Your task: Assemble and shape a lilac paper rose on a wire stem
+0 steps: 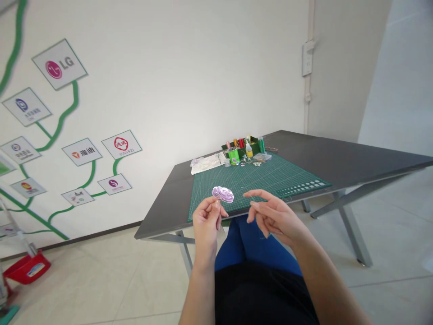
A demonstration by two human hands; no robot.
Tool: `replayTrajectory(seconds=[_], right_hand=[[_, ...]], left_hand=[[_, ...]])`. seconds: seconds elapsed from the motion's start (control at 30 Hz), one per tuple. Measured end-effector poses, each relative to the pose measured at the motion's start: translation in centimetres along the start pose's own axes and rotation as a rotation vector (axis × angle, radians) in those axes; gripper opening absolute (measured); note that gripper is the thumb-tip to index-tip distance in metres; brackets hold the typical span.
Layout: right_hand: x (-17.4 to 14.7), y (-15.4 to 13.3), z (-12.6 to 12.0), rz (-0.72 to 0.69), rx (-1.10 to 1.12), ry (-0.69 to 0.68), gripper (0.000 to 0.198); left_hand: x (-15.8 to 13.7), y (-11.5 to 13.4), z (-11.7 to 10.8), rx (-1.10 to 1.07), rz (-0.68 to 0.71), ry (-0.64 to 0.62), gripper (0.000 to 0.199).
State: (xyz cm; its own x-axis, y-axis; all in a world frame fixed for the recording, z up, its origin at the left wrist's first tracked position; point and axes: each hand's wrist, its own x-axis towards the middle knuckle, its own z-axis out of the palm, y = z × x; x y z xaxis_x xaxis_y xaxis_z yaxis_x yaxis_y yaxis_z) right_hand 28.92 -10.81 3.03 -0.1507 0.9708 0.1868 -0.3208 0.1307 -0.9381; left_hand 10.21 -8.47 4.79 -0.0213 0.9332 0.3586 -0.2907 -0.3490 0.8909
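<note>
My left hand [209,218] pinches a purple and white artificial flower [223,194] from below, near the front edge of the table. The bloom faces up, above my thumb and fingertips; whatever stem it has is hidden by the fingers. To the right of the flower, my right hand [270,215] hangs in the air with its fingers apart and nothing visible in them. Beneath both hands lies a green cutting mat [233,180] with a printed grid.
At the mat's back stand a green box [257,146] with thread spools, a yellow glue bottle [249,150], a bright green tub [233,156] and scissors [257,164]. A white bag [207,163] lies left of them. The dark table [334,158] meets the wall behind.
</note>
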Motion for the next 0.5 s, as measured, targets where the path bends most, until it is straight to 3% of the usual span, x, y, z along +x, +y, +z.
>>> replayTrajectory(seconds=[0.1,0.27,0.33,0.5], right_hand=[[0.6,0.7,-0.9,-0.053,-0.051,0.208,0.06],[0.6,1.5,-1.6,-0.241,-0.357,0.477,0.052],[0.0,1.0,-0.8,-0.277,-0.425,0.449,0.05],[-2.0,-0.8,2.4,-0.198,-0.408,0.086,0.05]], left_hand=[[0.0,0.3,-0.1,0.048,0.04,0.025,0.046],[-0.5,0.8,-0.1,0.159,0.105,0.03,0.039],[-0.9,0.9,-0.1,0.199,0.126,0.025,0.036],[-1.5,1.2,-0.3,0.288,0.172,0.036,0.031]])
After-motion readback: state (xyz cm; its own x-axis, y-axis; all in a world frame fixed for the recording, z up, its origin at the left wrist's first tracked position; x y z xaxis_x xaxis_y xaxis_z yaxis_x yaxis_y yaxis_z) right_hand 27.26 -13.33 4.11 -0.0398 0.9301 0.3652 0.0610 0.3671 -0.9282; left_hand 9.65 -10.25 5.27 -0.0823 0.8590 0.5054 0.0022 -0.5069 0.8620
